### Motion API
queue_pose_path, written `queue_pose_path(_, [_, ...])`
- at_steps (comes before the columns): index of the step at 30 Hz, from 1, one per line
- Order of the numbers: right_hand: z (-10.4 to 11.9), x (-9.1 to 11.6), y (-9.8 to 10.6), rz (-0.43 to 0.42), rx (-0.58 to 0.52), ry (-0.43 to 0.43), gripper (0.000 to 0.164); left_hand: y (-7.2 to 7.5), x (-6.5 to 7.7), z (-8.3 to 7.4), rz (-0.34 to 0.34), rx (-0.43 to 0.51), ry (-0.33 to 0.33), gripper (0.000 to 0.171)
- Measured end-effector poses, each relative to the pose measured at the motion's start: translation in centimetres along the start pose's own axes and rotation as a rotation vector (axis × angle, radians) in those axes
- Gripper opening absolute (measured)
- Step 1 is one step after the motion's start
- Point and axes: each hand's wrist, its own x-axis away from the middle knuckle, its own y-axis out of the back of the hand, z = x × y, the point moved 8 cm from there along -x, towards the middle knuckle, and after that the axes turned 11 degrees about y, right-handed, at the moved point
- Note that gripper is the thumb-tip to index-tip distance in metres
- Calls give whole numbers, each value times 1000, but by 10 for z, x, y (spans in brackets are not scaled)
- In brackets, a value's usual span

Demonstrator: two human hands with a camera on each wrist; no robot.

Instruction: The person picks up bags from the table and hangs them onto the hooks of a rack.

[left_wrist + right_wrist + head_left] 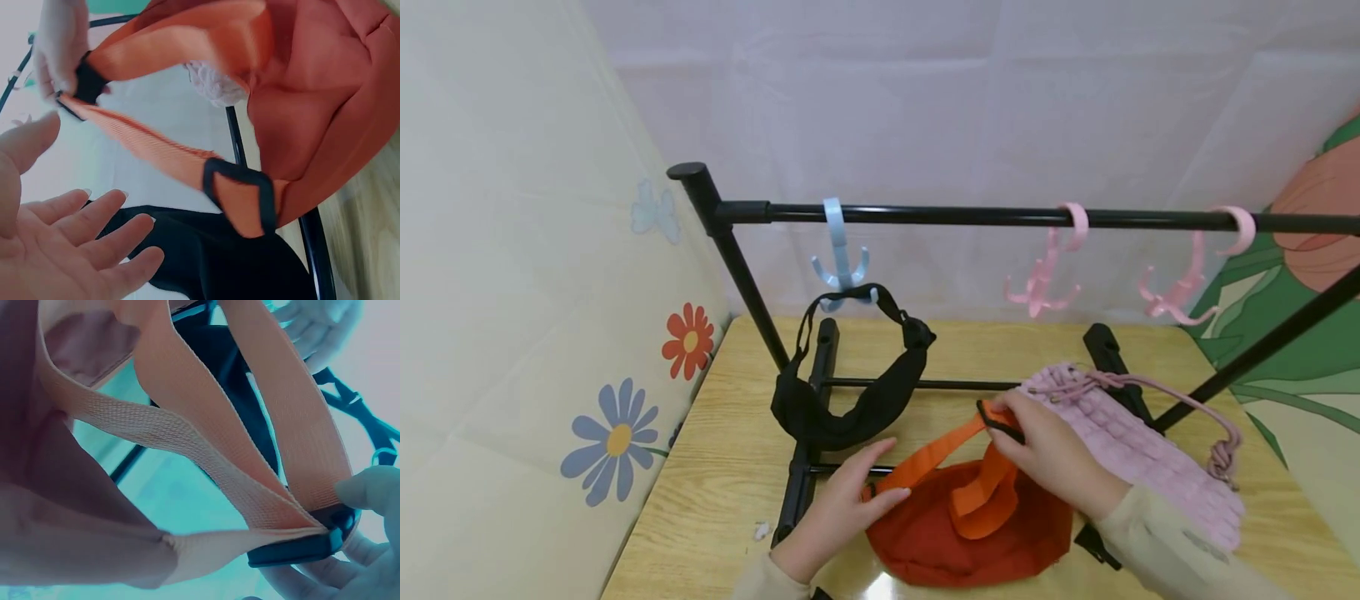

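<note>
An orange-red waist bag point(917, 542) with a bright orange strap point(936, 454) is in front of me, low in the head view. My right hand point(1052, 454) pinches the black buckle point(294, 550) on the strap between thumb and fingers. The strap runs in loops from that buckle to the bag. Beside the bag's left end is my left hand point(842, 508). In the left wrist view its fingers point(94, 219) are spread and hold nothing. A black slider point(240, 187) sits on the strap near the bag's end.
A black rack's top bar point(925, 215) spans the view. From it hang a blue hook point(838, 242), carrying a black waist bag point(835, 425), and two pink hooks, one near the middle point(1039, 283) and one farther right point(1180, 287). A pink quilted bag point(1150, 467) lies right on the wooden table point(685, 517).
</note>
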Motion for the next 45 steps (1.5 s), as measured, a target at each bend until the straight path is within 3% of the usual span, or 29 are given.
queue_pose_path(6, [21,1,14,-115,11,128,30,-13,0,-3,59,-57,0,69])
queue_pose_path(13, [39,3,29,-216,45,285,45,-15,-1,-9,19,-120,-38,65])
queue_pose_path(23, [40,4,42,-260,-28,301,50,-8,-4,-16,-54,-188,-105,57])
queue_pose_path(29, [42,6,48,-295,-78,354,28,-8,-7,-20,-42,-211,-132,51])
queue_pose_path(32, [42,7,51,-308,-91,371,38,-8,-8,-23,-21,-209,-141,50])
queue_pose_path(35, [41,8,53,-311,-99,367,29,-6,-8,-27,-16,-206,-163,49])
queue_pose_path(38, [40,10,57,-307,-105,354,34,-4,-8,-32,-26,-205,-200,46])
queue_pose_path(45, [38,13,68,-312,-38,320,45,3,-10,-44,-42,-189,-244,39])
